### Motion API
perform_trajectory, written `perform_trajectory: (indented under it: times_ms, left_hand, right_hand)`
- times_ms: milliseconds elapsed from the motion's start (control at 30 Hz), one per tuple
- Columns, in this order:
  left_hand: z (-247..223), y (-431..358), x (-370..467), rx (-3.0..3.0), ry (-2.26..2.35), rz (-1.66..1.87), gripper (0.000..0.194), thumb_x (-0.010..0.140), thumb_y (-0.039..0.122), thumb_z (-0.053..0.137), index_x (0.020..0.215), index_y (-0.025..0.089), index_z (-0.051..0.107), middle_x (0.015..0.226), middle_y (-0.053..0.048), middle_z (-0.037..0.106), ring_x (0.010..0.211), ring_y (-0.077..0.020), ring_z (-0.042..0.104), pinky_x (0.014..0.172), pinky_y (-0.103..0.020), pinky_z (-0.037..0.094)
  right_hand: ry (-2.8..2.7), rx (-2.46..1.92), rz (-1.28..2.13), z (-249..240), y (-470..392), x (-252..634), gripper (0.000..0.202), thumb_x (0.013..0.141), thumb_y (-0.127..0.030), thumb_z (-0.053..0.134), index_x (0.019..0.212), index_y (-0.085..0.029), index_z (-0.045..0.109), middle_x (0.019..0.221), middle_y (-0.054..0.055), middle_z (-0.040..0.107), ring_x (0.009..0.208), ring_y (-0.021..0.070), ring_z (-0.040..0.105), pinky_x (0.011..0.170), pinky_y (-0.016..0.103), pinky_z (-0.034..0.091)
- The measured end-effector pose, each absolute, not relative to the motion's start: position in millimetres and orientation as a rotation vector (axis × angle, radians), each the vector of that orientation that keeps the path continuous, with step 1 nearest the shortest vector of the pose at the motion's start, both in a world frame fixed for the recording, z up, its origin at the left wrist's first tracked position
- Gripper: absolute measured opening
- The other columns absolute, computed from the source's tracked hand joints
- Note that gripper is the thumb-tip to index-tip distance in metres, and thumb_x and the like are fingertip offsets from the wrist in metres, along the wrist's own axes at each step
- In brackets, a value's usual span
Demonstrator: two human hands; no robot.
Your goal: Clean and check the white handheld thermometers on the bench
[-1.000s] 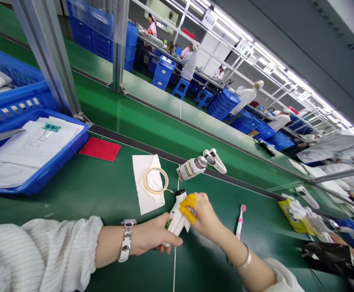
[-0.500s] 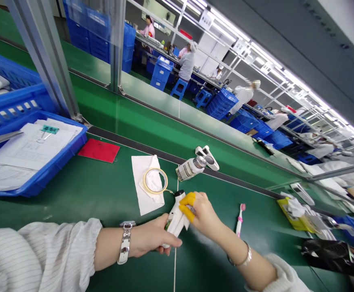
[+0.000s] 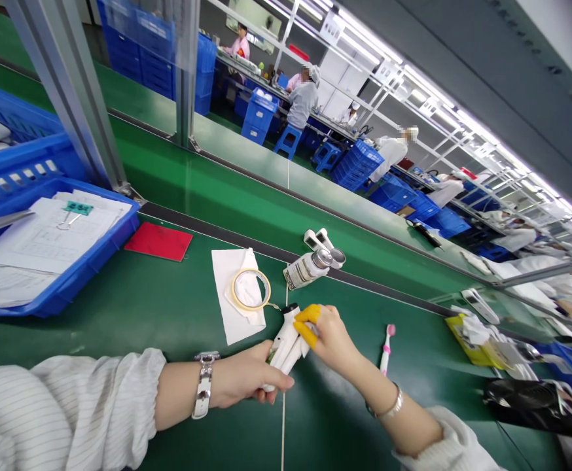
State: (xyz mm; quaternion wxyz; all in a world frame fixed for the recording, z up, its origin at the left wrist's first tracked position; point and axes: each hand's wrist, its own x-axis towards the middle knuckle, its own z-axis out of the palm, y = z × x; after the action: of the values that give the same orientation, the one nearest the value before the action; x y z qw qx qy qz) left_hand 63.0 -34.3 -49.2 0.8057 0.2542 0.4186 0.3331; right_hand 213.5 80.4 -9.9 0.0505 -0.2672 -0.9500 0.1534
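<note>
At lower centre of the frame, a white handheld device (image 3: 286, 341) is gripped at its lower end by the left hand (image 3: 247, 379), while its upper body is pinched by the right hand (image 3: 332, 337), whose thumb and forefinger are capped with yellow finger cots (image 3: 306, 325). Compared with a second ago, the grasp of both hands is unchanged, and the device is seen slightly lower and more tilted; handling is judged to be continuing. Beyond it, on the green conveyor belt (image 3: 178, 307), a tape roll (image 3: 251, 290) on a white cloth (image 3: 232, 301), a small bottle (image 3: 308, 268) and a pink toothbrush (image 3: 387, 347) are laid.
</note>
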Motion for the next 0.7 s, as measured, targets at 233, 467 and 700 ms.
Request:
perform_trajectory:
  times_ms: [233,467,700]
  left_hand:
    - [-46.3,-34.4,62.8,0.537,0.898,0.709,0.044,0.062,0.025,0.068,0.099,0.017,0.045,0.072,0.002,0.054,0.052,-0.0066,0.047,0.052,-0.023,0.029]
    - [-44.9,-33.6,62.5,0.510,0.884,0.709,0.043,0.062,0.024,0.066,0.098,0.017,0.044,0.073,0.001,0.056,0.051,-0.0063,0.046,0.051,-0.023,0.027]
    - [-44.3,-33.9,62.8,0.469,0.874,0.733,0.040,0.067,0.027,0.063,0.099,0.016,0.042,0.073,0.000,0.059,0.050,-0.0064,0.046,0.050,-0.022,0.026]
  right_hand:
    - [-2.972,-0.745,0.480,-5.9,79.9,214.2,0.010,0.087,-0.020,0.051,0.083,-0.021,0.060,0.079,0.002,0.064,0.075,0.0183,0.056,0.074,0.035,0.033]
    - [-2.988,-0.772,0.447,-4.6,79.8,214.1,0.010,0.087,-0.019,0.051,0.082,-0.021,0.060,0.079,0.002,0.064,0.074,0.0179,0.055,0.073,0.034,0.033]
    - [-2.963,-0.831,0.399,-6.2,81.3,215.8,0.012,0.088,-0.019,0.048,0.082,-0.019,0.059,0.078,0.004,0.063,0.075,0.0194,0.055,0.073,0.035,0.033]
